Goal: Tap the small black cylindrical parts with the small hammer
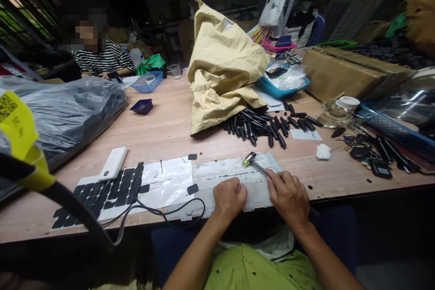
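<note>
My right hand (288, 195) is wrapped round the handle of a small hammer (251, 160), whose head has a yellowish face and points up and left. The hammer head is just above a pale, plastic-covered board (204, 172) at the table's front edge. My left hand (229, 195) is closed in a fist over the same board, left of the hammer. What that fist holds, if anything, is hidden. Beside the board on the left lies a white sheet (173, 181) with rows of black rounded pads (122, 186).
Black pen-like parts (251, 127) spill from a tan bag (224, 59). A white power bank (113, 163) with a cable lies left. Keys (360, 152), a jar (341, 111) and a carton (346, 70) are right. A person in stripes (105, 59) sits across the table.
</note>
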A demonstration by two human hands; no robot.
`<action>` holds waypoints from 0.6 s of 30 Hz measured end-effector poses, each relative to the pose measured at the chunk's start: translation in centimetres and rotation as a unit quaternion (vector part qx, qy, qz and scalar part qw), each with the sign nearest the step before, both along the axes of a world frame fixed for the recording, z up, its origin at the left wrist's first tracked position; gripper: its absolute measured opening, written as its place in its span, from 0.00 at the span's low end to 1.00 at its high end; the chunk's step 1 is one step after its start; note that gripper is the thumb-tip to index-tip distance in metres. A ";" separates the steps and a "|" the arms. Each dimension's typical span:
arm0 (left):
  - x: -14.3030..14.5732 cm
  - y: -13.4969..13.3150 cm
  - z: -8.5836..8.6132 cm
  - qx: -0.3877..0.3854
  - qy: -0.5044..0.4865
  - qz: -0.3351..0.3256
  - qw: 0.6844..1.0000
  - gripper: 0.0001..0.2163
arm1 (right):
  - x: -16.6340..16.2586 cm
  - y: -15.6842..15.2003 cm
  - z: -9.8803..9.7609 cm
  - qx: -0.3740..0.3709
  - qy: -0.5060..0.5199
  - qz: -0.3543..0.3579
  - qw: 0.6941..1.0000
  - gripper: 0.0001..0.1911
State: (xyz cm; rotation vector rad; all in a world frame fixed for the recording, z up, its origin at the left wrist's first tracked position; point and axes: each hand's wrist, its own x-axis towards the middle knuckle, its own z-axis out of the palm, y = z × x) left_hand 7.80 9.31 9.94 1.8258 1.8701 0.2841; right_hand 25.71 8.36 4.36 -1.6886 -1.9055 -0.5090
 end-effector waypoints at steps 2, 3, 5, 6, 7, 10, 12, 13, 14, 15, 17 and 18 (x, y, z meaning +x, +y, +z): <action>0.0 1.9 0.8 0.005 -0.056 0.045 0.997 0.09 | -0.2 -0.1 0.2 -0.003 -0.008 -0.009 1.000 0.14; 0.0 3.2 1.3 0.016 -0.088 0.062 0.994 0.07 | -0.3 -0.1 0.3 -0.005 -0.011 -0.013 1.000 0.14; 0.1 6.4 2.0 0.042 -0.147 0.093 0.984 0.04 | -0.5 -0.1 0.5 -0.001 -0.012 -0.014 1.000 0.14; 0.1 8.1 2.3 0.056 -0.160 0.109 0.979 0.04 | -0.6 -0.2 0.5 0.004 -0.012 -0.010 1.000 0.13; 0.2 9.8 2.5 0.067 -0.163 0.124 0.977 0.05 | -0.7 -0.2 0.5 0.009 -0.011 -0.008 1.000 0.13; 0.4 14.3 2.4 0.097 -0.143 0.174 0.969 0.10 | -0.7 -0.3 0.5 0.005 -0.005 -0.006 1.000 0.13; 0.5 16.3 2.0 0.103 -0.126 0.201 0.966 0.11 | -0.8 -0.4 0.4 -0.010 -0.001 -0.009 1.000 0.14; 0.5 17.0 1.8 0.102 -0.119 0.210 0.965 0.12 | -0.8 -0.4 0.3 -0.016 -0.001 -0.011 1.000 0.14; 0.5 17.6 1.6 0.097 -0.112 0.217 0.965 0.12 | -0.9 -0.4 0.3 -0.018 -0.002 -0.012 1.000 0.14; 0.5 18.0 1.4 0.091 -0.108 0.222 0.965 0.12 | -0.9 -0.5 0.3 -0.017 -0.003 -0.014 1.000 0.14; 0.5 18.6 1.1 0.080 -0.100 0.231 0.964 0.11 | -1.0 -0.6 0.2 -0.015 -0.003 -0.016 1.000 0.14; 0.5 18.8 1.0 0.075 -0.096 0.236 0.964 0.10 | -1.1 -0.6 0.2 -0.016 -0.002 -0.016 1.000 0.14</action>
